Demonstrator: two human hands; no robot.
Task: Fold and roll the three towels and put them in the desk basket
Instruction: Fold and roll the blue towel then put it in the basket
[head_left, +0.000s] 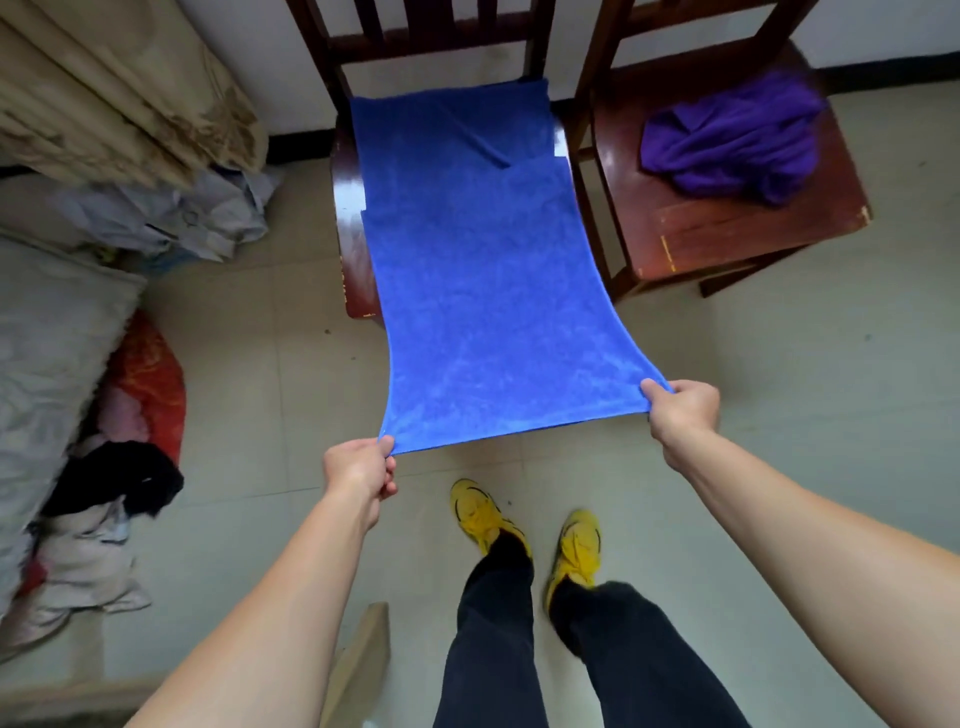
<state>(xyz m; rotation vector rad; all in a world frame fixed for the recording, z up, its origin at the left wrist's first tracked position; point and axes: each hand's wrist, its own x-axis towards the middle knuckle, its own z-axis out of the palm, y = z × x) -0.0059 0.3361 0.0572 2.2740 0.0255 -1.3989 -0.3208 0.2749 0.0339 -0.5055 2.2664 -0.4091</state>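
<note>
The blue towel (467, 270) lies stretched from the seat of the near wooden chair (349, 208) out over the floor, its far end resting on the seat and its near edge held up in the air. The left hand (358, 473) has its grip pinched on the near left corner, and the right hand (678, 408) has its grip pinched on the near right corner. The likely trouble: only the far part sits on the seat, so a pull toward the body could drag the whole cloth off the chair onto the floor tiles, and the small crease near the far end could get folded in and spoil a neat roll. If one corner slips, the edges will not line up. A purple towel (727, 137) lies crumpled on the second chair (727, 234), untouched. No basket shows anywhere in this view, and a third towel cannot be picked out.
</note>
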